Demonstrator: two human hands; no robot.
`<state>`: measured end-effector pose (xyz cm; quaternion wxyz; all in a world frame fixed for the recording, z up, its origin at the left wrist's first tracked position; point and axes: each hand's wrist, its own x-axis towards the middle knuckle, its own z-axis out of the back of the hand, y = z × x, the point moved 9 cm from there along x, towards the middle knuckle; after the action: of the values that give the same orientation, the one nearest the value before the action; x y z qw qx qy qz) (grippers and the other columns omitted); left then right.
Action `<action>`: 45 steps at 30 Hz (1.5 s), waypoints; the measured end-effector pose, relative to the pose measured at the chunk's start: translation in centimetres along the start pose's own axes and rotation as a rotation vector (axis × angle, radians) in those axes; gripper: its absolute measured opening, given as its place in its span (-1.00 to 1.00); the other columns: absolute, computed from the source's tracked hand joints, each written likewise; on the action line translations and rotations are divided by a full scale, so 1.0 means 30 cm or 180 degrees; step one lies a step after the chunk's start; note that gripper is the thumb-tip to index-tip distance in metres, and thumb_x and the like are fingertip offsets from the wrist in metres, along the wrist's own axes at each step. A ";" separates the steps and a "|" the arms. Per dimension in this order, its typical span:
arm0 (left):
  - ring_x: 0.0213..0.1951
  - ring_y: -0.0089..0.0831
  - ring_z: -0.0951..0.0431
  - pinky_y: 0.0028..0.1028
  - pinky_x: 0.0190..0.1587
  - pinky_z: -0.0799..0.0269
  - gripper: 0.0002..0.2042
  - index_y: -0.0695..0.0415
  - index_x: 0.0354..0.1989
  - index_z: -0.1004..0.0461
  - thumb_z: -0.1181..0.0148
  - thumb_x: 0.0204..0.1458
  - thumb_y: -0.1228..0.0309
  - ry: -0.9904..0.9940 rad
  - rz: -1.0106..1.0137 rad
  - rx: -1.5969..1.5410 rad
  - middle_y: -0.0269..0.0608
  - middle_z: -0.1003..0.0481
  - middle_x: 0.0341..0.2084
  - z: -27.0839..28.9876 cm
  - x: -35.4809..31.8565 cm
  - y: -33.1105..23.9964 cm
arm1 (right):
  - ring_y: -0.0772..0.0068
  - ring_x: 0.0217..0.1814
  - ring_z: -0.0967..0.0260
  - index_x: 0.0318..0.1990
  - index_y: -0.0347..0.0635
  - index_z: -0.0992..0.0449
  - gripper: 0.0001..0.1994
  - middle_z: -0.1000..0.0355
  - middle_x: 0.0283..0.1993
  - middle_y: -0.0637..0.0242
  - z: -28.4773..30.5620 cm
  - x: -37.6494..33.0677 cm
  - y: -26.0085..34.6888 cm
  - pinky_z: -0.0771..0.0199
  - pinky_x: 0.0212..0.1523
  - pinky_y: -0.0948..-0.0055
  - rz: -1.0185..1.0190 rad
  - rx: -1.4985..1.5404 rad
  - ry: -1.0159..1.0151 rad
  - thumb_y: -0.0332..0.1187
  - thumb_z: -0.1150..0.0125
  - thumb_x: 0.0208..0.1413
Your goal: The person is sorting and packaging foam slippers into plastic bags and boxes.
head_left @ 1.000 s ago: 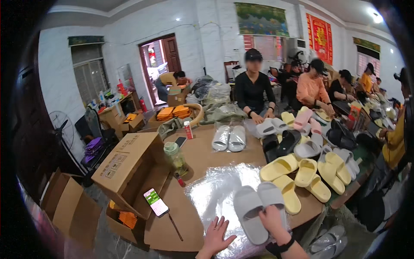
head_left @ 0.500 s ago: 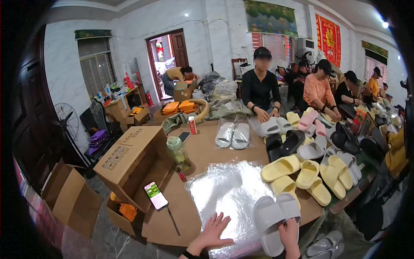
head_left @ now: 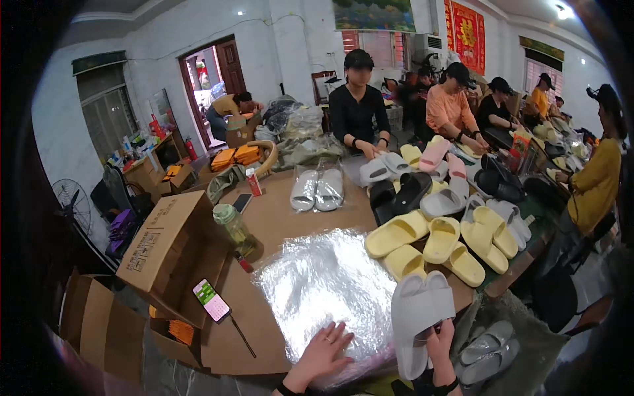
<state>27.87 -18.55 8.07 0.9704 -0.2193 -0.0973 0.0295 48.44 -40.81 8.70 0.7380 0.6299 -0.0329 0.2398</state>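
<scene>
My left hand (head_left: 323,352) lies on a stack of clear plastic bags (head_left: 323,284), its fingers spread over the near edge. In my right hand (head_left: 440,343) is a pair of light grey slippers (head_left: 411,323), gripped from below and held upright at the bags' right side. One slipper partly covers the other, and some of my fingers are hidden behind them. Just beyond the pair, yellow slippers (head_left: 397,233) are piled with grey, black and pink ones. A bagged pair of white-grey slippers (head_left: 317,189) lies flat farther back on the cardboard-covered table (head_left: 277,210).
On the left stand an open cardboard box (head_left: 165,244), a bottle with a green lid (head_left: 232,228) and a lit phone (head_left: 211,301). Across the table a person in black (head_left: 358,112) handles slippers. More grey slippers (head_left: 487,353) lie in a sack at lower right.
My view has turned to the right. The grey slippers in my right hand have drawn closer together and overlap more. My left hand stays spread on the plastic bags.
</scene>
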 end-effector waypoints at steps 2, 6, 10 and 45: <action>0.43 0.08 -0.08 -0.11 0.42 -0.05 -0.39 0.01 0.36 -0.31 -0.07 0.22 -0.07 0.0226 0.0193 0.0275 0.05 -0.15 0.41 -0.035 0.005 0.039 | -0.04 0.05 -0.41 0.02 -0.41 -0.45 -0.68 -0.45 -0.01 -0.04 0.018 -0.007 -0.026 -0.36 0.07 0.25 -0.0061 -0.0155 0.0116 -0.59 -0.13 0.07; 0.43 0.06 -0.07 -0.12 0.43 -0.03 -0.47 0.02 0.36 -0.31 -0.04 0.27 0.06 0.0386 0.0402 0.0348 0.02 -0.14 0.42 -0.056 0.027 0.099 | 0.36 -0.05 -0.41 0.07 -0.42 -0.41 -0.68 -0.45 -0.04 0.14 0.053 0.009 0.001 -0.38 -0.04 0.42 0.0214 -0.0016 0.0004 -0.56 -0.16 0.15; 0.46 0.04 -0.01 -0.13 0.44 0.00 -0.43 0.10 0.37 -0.26 -0.17 0.20 0.22 -0.0015 0.0600 -0.0588 0.06 -0.12 0.42 0.014 0.050 0.118 | 0.38 -0.04 -0.41 0.03 -0.42 -0.43 -0.72 -0.44 -0.05 0.19 0.080 0.002 0.001 -0.38 -0.02 0.44 0.0077 0.0173 -0.0006 -0.53 -0.17 0.17; 0.31 -0.04 -0.34 -0.27 0.33 -0.23 -0.60 0.25 0.26 -0.38 0.00 0.27 0.43 -0.1339 0.0692 -0.2032 0.13 -0.38 0.25 0.159 -0.008 0.100 | -0.07 -0.31 -0.42 -0.19 -0.29 -0.52 -0.75 -0.41 -0.28 0.03 -0.196 -0.123 0.191 -0.42 -0.33 0.09 0.0455 -0.1340 0.1921 -0.44 -0.31 -0.06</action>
<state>26.63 -13.88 10.96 0.8035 -0.5081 -0.2744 0.1445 41.41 -35.86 11.45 0.8092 0.3615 0.0936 0.4535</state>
